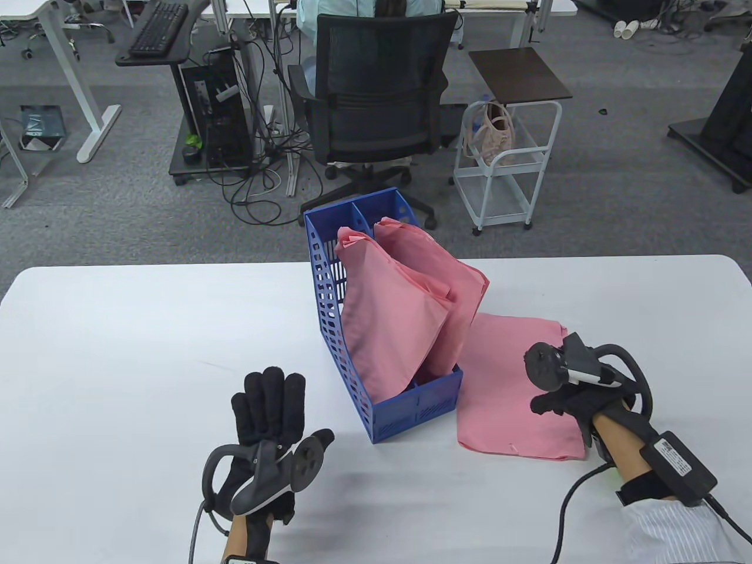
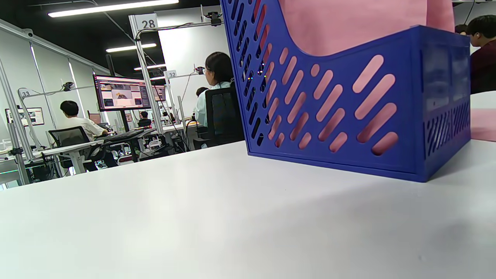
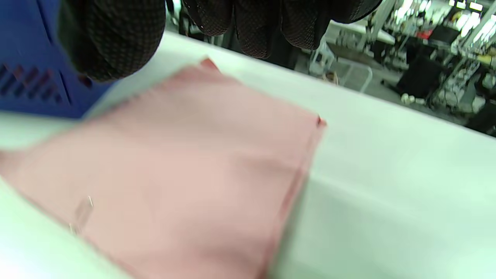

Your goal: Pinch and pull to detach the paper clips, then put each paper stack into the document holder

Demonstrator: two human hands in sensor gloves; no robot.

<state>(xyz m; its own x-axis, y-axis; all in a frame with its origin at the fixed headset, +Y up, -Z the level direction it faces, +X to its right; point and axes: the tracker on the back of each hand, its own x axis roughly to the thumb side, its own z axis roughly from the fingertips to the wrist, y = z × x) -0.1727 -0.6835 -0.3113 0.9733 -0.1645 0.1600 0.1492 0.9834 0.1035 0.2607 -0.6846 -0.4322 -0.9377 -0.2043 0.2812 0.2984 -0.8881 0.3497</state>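
Observation:
A blue document holder (image 1: 411,408) (image 2: 348,116) (image 3: 27,85) stands mid-table with two pink paper stacks (image 1: 388,329) (image 2: 348,23) leaning in its compartments. A third pink stack (image 1: 505,382) (image 3: 193,174) lies flat on the table to the holder's right. A paper clip (image 1: 514,448) (image 3: 79,215) sits on its near edge. My right hand (image 1: 543,405) (image 3: 182,35) hovers over the stack's right side with loosely curled fingers (image 3: 252,27), holding nothing. My left hand (image 1: 273,405) lies flat on the table left of the holder, fingers straight.
The white table (image 1: 117,364) extends wide to both sides. Beyond its far edge are an office chair (image 1: 376,100) with a seated person, a small white cart (image 1: 505,158) and desks with cables.

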